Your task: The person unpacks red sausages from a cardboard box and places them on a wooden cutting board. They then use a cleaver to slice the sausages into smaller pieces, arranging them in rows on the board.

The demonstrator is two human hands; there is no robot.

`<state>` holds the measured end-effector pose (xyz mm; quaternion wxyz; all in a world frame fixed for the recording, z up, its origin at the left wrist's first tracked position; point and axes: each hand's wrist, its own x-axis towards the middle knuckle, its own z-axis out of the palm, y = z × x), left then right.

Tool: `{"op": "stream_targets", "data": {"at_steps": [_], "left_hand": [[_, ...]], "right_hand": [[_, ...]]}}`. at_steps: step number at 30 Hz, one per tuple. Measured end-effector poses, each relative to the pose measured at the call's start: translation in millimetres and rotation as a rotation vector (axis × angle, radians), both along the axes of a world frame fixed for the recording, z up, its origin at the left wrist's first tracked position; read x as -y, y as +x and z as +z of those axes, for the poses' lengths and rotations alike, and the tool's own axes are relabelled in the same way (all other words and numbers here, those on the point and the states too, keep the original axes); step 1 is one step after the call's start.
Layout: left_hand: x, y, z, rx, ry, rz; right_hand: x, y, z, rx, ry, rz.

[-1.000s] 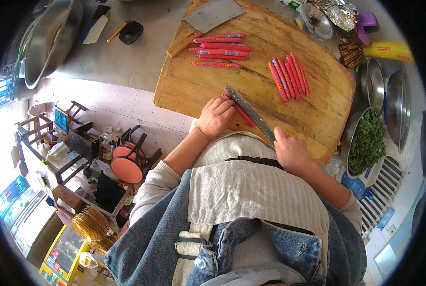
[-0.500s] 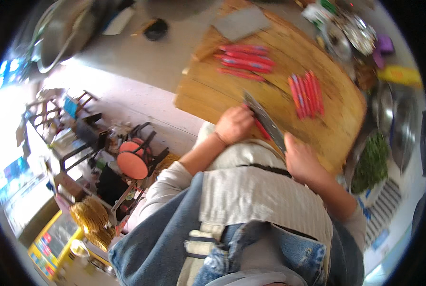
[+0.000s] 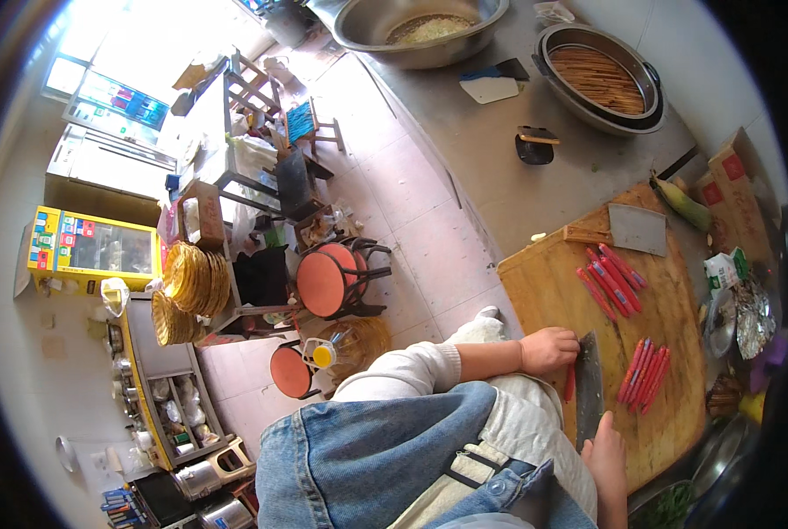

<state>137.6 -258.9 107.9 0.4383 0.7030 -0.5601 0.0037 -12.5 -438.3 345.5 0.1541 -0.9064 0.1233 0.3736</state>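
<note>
My left hand (image 3: 548, 350) is closed, its fingers pressing a red sausage (image 3: 570, 383) onto the near left part of the wooden cutting board (image 3: 535, 286). My right hand (image 3: 605, 454) grips a cleaver (image 3: 591, 383), whose dark blade stands close along the sausage's right side. Whether the edge touches it I cannot tell. Several red-wrapped sausages (image 3: 613, 280) lie side by side farther up the board. A second row of wrapped sausages (image 3: 645, 375) rests to the right of the blade. Across the board's far end lies another cleaver (image 3: 638, 229) with a wooden handle.
Beyond the board, the metal counter holds a large metal bowl (image 3: 420, 35), a pot with sticks (image 3: 598, 79) and a black-and-wood tool (image 3: 535, 145). An ear of corn (image 3: 680, 203) and crumpled foil (image 3: 754, 322) flank the board's right. Red stools (image 3: 328, 280) and an oil jug (image 3: 359, 348) stand left.
The view has swung left, so the board and hands appear farther right. Both hands keep the same hold, left on the sausage and right on the cleaver.
</note>
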Motion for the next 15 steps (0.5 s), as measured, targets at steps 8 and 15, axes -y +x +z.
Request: {"op": "stream_targets", "data": {"at_steps": [8,15], "left_hand": [[26.5,64.1,13.1,-0.044,0.491,0.062],[46.7,86.5,26.8,-0.016,0.717,-0.215]], "right_hand": [[7.5,-15.8,-15.0,0.071,-0.012,-0.034],[5.3,-20.7,-17.8,0.131,0.025,-0.049]]}}
